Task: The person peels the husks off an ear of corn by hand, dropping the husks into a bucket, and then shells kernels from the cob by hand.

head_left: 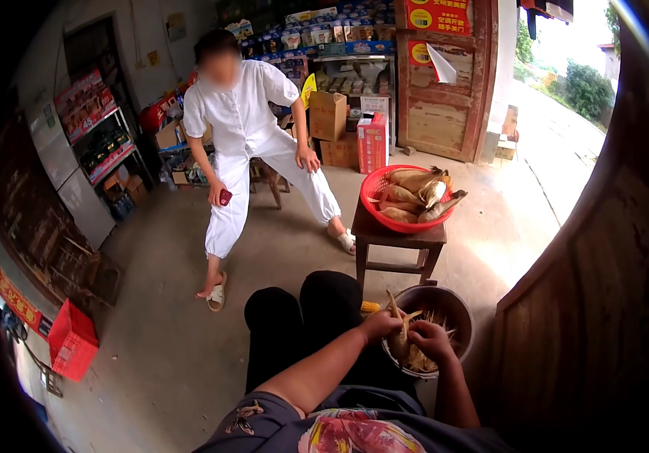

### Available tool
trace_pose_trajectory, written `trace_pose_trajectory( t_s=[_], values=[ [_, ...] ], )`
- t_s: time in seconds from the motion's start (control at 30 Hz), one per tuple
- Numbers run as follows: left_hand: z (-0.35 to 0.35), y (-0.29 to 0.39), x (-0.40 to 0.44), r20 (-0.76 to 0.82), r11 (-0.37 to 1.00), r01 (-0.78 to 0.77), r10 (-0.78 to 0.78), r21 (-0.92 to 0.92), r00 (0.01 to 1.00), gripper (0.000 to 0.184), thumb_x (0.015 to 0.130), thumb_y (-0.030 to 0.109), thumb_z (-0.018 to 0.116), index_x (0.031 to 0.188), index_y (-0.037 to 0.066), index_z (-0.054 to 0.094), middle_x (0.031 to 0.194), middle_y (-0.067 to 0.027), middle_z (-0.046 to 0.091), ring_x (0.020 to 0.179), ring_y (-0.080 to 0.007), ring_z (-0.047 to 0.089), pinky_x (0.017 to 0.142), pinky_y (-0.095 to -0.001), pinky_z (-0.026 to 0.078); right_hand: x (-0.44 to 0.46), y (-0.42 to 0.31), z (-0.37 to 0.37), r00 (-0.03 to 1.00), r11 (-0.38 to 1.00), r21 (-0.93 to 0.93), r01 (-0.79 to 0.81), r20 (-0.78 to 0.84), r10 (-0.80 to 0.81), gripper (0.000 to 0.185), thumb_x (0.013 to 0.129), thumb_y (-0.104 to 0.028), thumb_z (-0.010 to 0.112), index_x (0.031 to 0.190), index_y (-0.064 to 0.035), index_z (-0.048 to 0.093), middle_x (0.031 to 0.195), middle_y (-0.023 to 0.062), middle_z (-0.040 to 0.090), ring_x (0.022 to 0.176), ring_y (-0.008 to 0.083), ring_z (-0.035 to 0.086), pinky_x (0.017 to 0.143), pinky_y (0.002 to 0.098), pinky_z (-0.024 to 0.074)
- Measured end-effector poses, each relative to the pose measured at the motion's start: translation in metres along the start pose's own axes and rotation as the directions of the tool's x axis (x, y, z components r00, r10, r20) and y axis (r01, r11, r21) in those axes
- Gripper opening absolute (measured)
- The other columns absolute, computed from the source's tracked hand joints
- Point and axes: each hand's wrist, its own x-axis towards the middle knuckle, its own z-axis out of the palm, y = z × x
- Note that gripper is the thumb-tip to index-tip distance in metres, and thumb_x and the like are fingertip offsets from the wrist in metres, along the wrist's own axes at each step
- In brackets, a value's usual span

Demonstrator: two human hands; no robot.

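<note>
My left hand is closed around an ear of corn still in its pale, dry husk, held over a round metal pot. My right hand is closed beside it, its fingers pinching a strip of husk at the ear's side. Inside the pot lie loose husk pieces. A bare yellow corn cob shows between my knee and the pot, partly hidden. Beyond the pot, a red plastic basket holds several ears in their husks.
The basket stands on a dark wooden stool. A person in white sits across from me, holding a small dark red object. A red crate is at the left, and a wooden door panel rises close on my right.
</note>
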Motion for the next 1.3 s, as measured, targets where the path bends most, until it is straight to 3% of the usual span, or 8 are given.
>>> trace_pose_trajectory(
  t_s=[0.17, 0.23, 0.3, 0.37, 0.9, 1.0, 1.13, 1.3],
  values=[
    [-0.007, -0.01, 0.009, 0.043, 0.998, 0.017, -0.019, 0.053, 0.999, 0.027, 0.075, 0.015, 0.062, 0.1, 0.004, 0.061, 0.087, -0.0033, 0.061, 0.077, -0.0123, 0.056, 0.068, -0.0246, 0.046, 0.004, -0.001, 0.002, 0.995, 0.933, -0.354, 0.067, -0.051, -0.09, 0.008, 0.077, -0.011, 0.064, 0.079, -0.0033, 0.064, 0.07, 0.0038, 0.062, 0.067, 0.0112, 0.058, 0.063, 0.027, 0.0467],
    [-0.002, 0.003, 0.003, 0.084, 0.998, 0.016, -0.021, 0.061, 0.996, 0.027, 0.075, 0.016, 0.063, 0.1, 0.004, 0.062, 0.087, -0.0033, 0.062, 0.076, -0.0121, 0.056, 0.068, -0.0243, 0.046, 0.002, -0.002, 0.004, 0.988, 0.945, -0.32, 0.066, -0.113, -0.107, 0.008, 0.077, -0.011, 0.063, 0.078, -0.0029, 0.063, 0.07, 0.0045, 0.062, 0.067, 0.0118, 0.058, 0.062, 0.0271, 0.0466],
    [0.006, 0.011, -0.006, -0.04, 0.999, 0.053, -0.053, 0.002, 0.998, 0.022, 0.076, 0.017, 0.065, 0.094, 0.004, 0.064, 0.084, -0.0029, 0.062, 0.076, -0.012, 0.057, 0.069, -0.024, 0.046, 0.002, 0.002, 0.009, 0.978, 0.957, -0.284, 0.067, -0.169, -0.119, 0.009, 0.076, -0.011, 0.063, 0.078, -0.0024, 0.063, 0.07, 0.0052, 0.063, 0.066, 0.0124, 0.058, 0.062, 0.0273, 0.0464],
    [0.006, 0.006, -0.002, -0.026, 0.998, 0.032, -0.031, 0.047, 0.999, 0.02, 0.076, 0.018, 0.066, 0.091, 0.004, 0.064, 0.083, -0.0028, 0.062, 0.076, -0.0121, 0.057, 0.069, -0.0244, 0.046, 0.004, 0.011, 0.012, 0.966, 0.995, -0.076, 0.067, -0.246, -0.083, 0.01, 0.076, -0.011, 0.063, 0.077, -0.0014, 0.063, 0.07, 0.0061, 0.063, 0.066, 0.013, 0.059, 0.061, 0.027, 0.046],
    [0.001, -0.008, 0.004, -0.021, 0.938, -0.155, 0.17, 0.31, 0.985, 0.016, 0.073, 0.019, 0.07, 0.079, 0.005, 0.064, 0.072, -0.0014, 0.061, 0.068, -0.0106, 0.056, 0.064, -0.0257, 0.046, 0.002, 0.012, 0.017, 0.938, 0.969, -0.213, 0.127, -0.291, -0.187, 0.013, 0.072, -0.011, 0.064, 0.078, -0.0002, 0.066, 0.07, 0.0107, 0.065, 0.067, 0.0173, 0.063, 0.065, 0.0284, 0.049],
    [0.001, -0.01, 0.006, -0.034, 0.936, -0.178, 0.197, 0.305, 0.98, 0.016, 0.073, 0.019, 0.07, 0.079, 0.006, 0.064, 0.072, -0.0017, 0.061, 0.068, -0.0107, 0.057, 0.063, -0.0256, 0.046, 0.008, 0.025, 0.021, 0.956, 0.997, -0.07, 0.027, -0.291, -0.046, 0.02, 0.072, -0.019, 0.066, 0.084, -0.0035, 0.069, 0.075, 0.0123, 0.066, 0.069, 0.0226, 0.065, 0.066, 0.0324, 0.0504],
    [0.003, 0.003, -0.003, -0.004, 0.923, -0.195, 0.209, 0.332, 0.978, 0.015, 0.073, 0.018, 0.069, 0.08, 0.006, 0.063, 0.074, -0.0018, 0.061, 0.069, -0.0108, 0.056, 0.063, -0.0253, 0.046, 0.012, 0.045, 0.018, 0.927, 0.98, 0.199, -0.029, -0.362, 0.101, 0.011, 0.072, -0.007, 0.059, 0.078, 0.0015, 0.063, 0.072, 0.0035, 0.063, 0.065, 0.0109, 0.057, 0.063, 0.0252, 0.0474],
    [0.005, 0.008, -0.008, -0.032, 0.988, -0.127, 0.13, 0.084, 0.991, 0.012, 0.076, 0.016, 0.066, 0.081, 0.006, 0.062, 0.076, -0.0007, 0.06, 0.071, -0.0107, 0.056, 0.066, -0.0249, 0.045, -0.001, 0.052, 0.007, 0.918, 0.985, -0.087, -0.147, -0.383, 0.103, 0.01, 0.071, -0.013, 0.06, 0.072, -0.0028, 0.06, 0.065, 0.0071, 0.059, 0.061, 0.0151, 0.056, 0.059, 0.03, 0.0454]
  ],
)
